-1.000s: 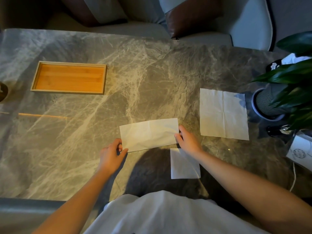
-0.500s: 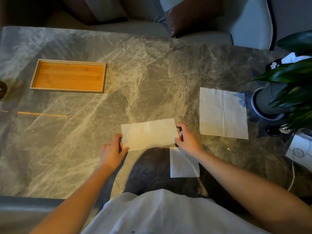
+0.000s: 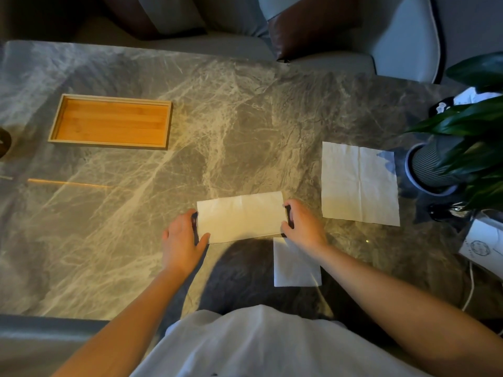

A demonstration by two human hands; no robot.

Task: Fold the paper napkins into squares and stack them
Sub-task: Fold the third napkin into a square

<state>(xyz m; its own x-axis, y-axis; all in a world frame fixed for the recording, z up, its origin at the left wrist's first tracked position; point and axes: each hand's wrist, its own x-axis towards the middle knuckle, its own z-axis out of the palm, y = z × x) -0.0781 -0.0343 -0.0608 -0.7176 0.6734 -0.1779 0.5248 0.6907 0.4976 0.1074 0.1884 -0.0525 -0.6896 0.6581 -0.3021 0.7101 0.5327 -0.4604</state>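
Observation:
A white paper napkin folded once into a long rectangle (image 3: 241, 216) lies flat on the marble table (image 3: 245, 126) in front of me. My left hand (image 3: 182, 238) pinches its left end and my right hand (image 3: 302, 227) pinches its right end. Just below my right hand lies a small folded square napkin (image 3: 295, 268), partly under my wrist. To the right, an unfolded napkin (image 3: 359, 183) lies flat with crease lines showing.
A shallow wooden tray (image 3: 110, 121) stands at the far left. A potted plant in a ribbed grey pot (image 3: 430, 170) with broad leaves crowds the right edge, with papers and a white cable near it. Chairs stand beyond the far edge.
Both hands slid from the napkin's lower corners to grip its two short ends. The rectangle shifted slightly and lies straighter.

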